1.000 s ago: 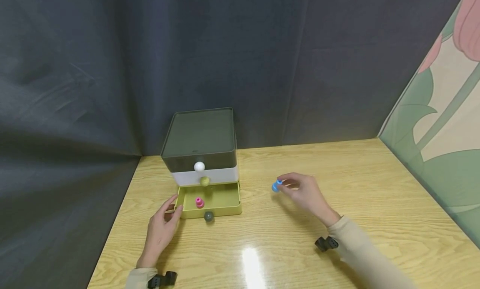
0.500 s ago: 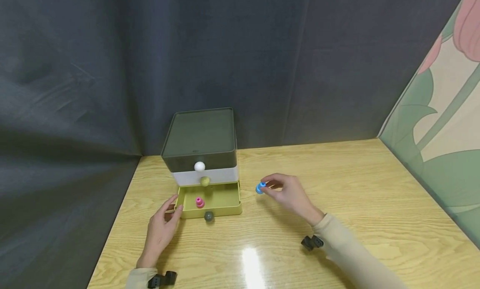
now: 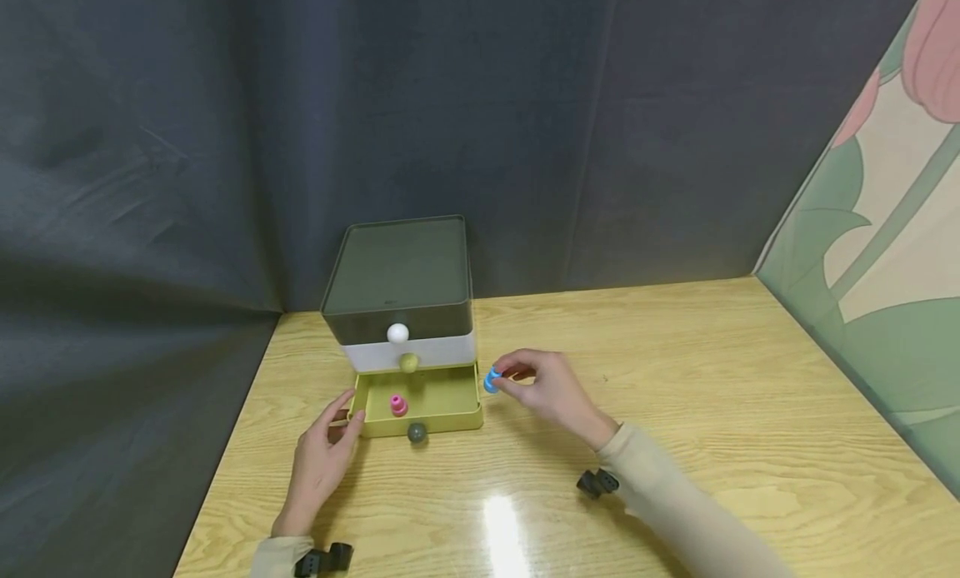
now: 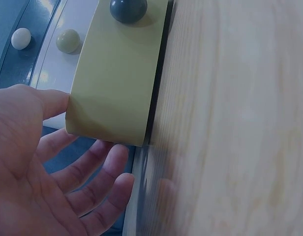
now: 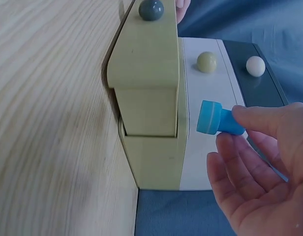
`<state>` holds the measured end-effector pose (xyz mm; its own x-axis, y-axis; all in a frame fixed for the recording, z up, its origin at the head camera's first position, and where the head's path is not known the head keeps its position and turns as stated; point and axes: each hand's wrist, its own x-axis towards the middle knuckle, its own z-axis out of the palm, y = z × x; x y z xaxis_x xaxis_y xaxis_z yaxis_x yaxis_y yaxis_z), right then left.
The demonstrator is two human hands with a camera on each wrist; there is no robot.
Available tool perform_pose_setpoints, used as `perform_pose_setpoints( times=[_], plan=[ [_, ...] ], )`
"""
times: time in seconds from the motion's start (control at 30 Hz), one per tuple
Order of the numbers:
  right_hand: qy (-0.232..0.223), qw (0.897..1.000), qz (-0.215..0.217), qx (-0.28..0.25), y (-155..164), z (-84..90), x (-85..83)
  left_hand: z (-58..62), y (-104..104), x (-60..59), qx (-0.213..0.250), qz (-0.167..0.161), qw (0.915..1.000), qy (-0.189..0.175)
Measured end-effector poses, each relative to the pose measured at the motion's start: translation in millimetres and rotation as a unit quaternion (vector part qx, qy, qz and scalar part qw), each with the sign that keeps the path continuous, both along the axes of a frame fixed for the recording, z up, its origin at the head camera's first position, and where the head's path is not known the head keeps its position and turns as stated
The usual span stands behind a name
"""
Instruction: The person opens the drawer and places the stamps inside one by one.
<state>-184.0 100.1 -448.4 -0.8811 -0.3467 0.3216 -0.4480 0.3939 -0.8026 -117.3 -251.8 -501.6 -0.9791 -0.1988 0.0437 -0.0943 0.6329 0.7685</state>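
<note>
My right hand (image 3: 551,391) pinches a small blue stepped peg (image 5: 213,118) between thumb and fingertips. The peg is just right of the pulled-out yellow-green drawer (image 3: 442,424), in the air. A similar pink peg (image 3: 399,406) stands inside that drawer, left of its middle. At the drawer's front left corner, my left hand (image 3: 321,461) holds the edge with thumb and index finger. The other left fingers (image 4: 100,196) hang loosely beside the drawer's side. A dark round knob (image 4: 128,9) sits on the drawer front.
Above the open drawer, the cabinet has a white tier (image 3: 442,347) and a dark green tier with a flat top (image 3: 405,261). Their knobs are yellow-green and white. Wooden table (image 3: 675,370) extends to the right. A dark curtain (image 3: 525,145) hangs behind.
My right hand has moved left with the blue peg, from the table area to beside the drawer's right wall. The left hand and the drawer have stayed in place.
</note>
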Motion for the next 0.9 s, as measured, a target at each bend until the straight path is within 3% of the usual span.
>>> perform_pose_setpoints(
  times=[0.43, 0.9],
  plan=[
    [-0.032, 0.998, 0.047, 0.004, -43, -1.7, -6.0, 0.2, 0, -0.7, -0.004, 0.005, 1.0, -0.004],
    [-0.064, 0.996, 0.051, 0.031, -81, -15.0, -19.3, -0.8, 0, -1.0, -0.006, 0.005, 1.0, 0.001]
  ],
)
